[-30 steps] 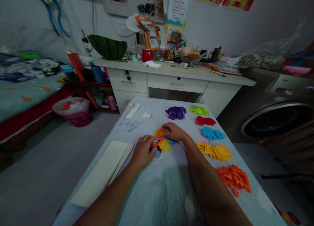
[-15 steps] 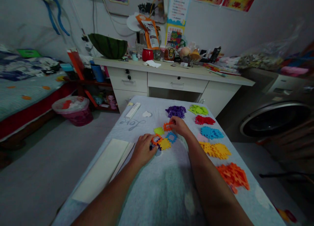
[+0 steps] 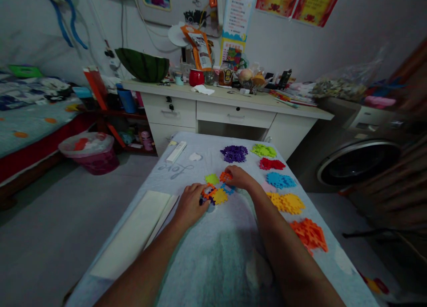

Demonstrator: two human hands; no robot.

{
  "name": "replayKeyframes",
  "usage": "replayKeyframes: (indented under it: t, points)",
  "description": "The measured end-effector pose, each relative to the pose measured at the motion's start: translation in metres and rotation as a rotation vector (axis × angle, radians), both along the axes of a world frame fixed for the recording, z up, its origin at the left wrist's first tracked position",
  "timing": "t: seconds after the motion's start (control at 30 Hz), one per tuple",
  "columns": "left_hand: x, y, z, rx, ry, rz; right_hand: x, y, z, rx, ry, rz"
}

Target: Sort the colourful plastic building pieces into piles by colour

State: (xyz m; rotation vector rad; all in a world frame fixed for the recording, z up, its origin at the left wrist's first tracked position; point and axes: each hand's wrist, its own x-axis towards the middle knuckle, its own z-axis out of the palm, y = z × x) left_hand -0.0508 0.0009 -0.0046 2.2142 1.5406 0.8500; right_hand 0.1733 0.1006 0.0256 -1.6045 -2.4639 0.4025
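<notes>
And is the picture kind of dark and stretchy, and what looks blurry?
In the head view, the light is dim; toward the head view's right edge, the washing machine leans as if stretched, and the brown folds look smeared; mid head view, the orange piece in the right hand looks soft, its edges hard to make out.

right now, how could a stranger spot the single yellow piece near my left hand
On the cloth-covered table, look beside the left hand. The yellow piece lies just to its right, notched and solid-centred, unlike the neighbouring open orange frame.
</notes>
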Motion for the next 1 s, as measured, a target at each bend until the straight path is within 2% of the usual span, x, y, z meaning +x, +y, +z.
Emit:
replayKeyframes:
  t: [0.13, 0.27, 0.5, 0.63, 0.8, 1.0]
  points:
    - [-0.001, 0.001, -0.001, -0.003, 0.004, -0.012, -0.004, -0.007, -0.003, 0.084, 0.000, -0.003]
    - [-0.001, 0.000, 0.001, -0.012, 0.011, -0.022, 0.016, -0.017, 0.008, 0.134, 0.069, -0.045]
    - [0.000, 0.000, 0.003, -0.024, 0.020, -0.009, 0.107, -0.013, 0.046, 0.212, 0.052, -0.237]
    - [-0.001, 0.001, 0.002, -0.023, 0.040, -0.013, 0.156, -0.019, 0.061, 0.157, 0.014, -0.321]
    - [-0.001, 0.001, 0.003, -0.027, 0.062, -0.028, 0.190, -0.056, 0.059, -0.026, 0.037, -0.212]
    - [-0.002, 0.003, 0.002, -0.018, 0.098, -0.046, 0.197, -0.117, 0.061, -0.105, 0.062, -0.223]
